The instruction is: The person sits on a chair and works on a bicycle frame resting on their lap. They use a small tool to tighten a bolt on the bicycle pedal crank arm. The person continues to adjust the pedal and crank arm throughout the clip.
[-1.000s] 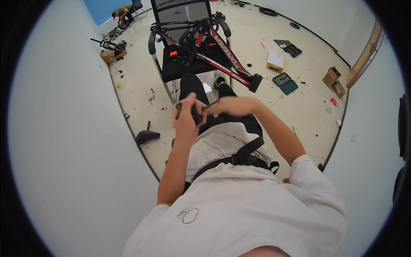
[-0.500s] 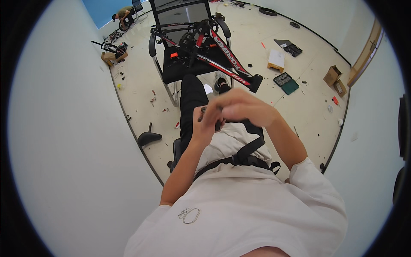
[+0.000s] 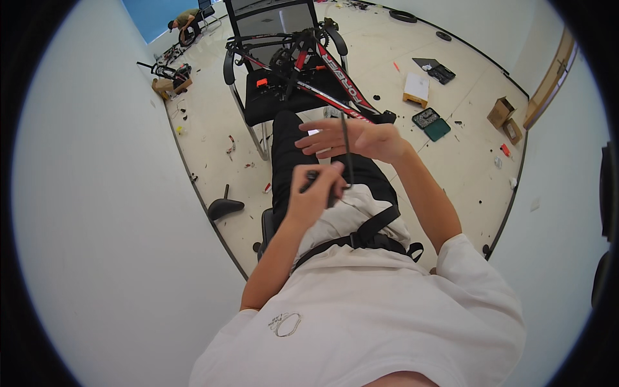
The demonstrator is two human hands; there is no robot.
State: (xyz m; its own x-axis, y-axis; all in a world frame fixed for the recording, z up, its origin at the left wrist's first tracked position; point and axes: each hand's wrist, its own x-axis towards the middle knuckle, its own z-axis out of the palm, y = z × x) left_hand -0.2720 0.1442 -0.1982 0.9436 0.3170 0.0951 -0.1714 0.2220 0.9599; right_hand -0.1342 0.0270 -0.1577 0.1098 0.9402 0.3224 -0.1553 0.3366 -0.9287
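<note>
Above my lap, my left hand [image 3: 311,197] is closed around a small black part [image 3: 311,179] mostly hidden by the fingers; I cannot make out its exact kind. A thin dark L-shaped hex key [image 3: 347,151] stands up beside that hand, its bent lower end near the part; whether it sits in the part is unclear. My right hand [image 3: 358,138] is open just beyond, fingers stretched to the left, with the key's long arm crossing in front of it. Ahead, a red and black bicycle frame [image 3: 300,61] lies across a black office chair [image 3: 258,111].
A bicycle saddle [image 3: 225,208] lies on the floor at left. To the right are a green-lidded tool case [image 3: 435,127], a black case [image 3: 442,74], a yellow-and-white box [image 3: 416,89] and cardboard boxes [image 3: 501,113]. Another person [image 3: 187,22] bends over a wheel at far left.
My right hand has moved off my left hand, forward, and its fingers have opened out. The hex key now shows upright between them. My left hand keeps its hold on the black part.
</note>
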